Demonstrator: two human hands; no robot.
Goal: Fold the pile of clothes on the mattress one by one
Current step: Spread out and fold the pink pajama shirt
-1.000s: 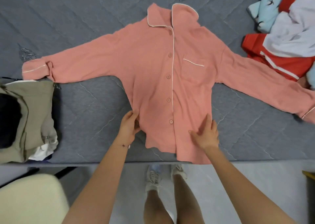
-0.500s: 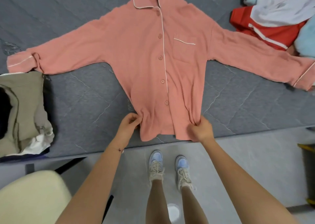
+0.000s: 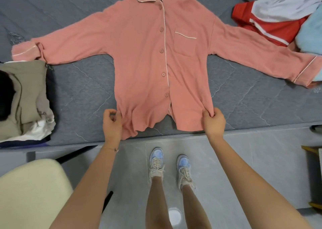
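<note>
Pink pyjama shirt (image 3: 148, 63) spread face up on the grey mattress (image 3: 78, 92), both grips at its lower corners.

Far left: a folded stack of clothes (image 3: 26, 98), khaki on top, sits at the mattress edge, just below the shirt's left cuff. A cream chair seat (image 3: 29, 190) stands on the floor below it. The shirt is buttoned, collar away from the person, sleeves stretched out to either side, hem at the near edge of the mattress. The left grip (image 3: 112, 124) is curled and pinches the bunched lower left side of the shirt. The right grip (image 3: 214, 123) is clenched on the lower right corner, and the fabric puckers there. Blue sneakers (image 3: 171, 167) stand on the grey floor between the forearms. Upper right: an unfolded pile (image 3: 271, 28) of red, white and light blue garments lies on the mattress and touches the right sleeve.
</note>
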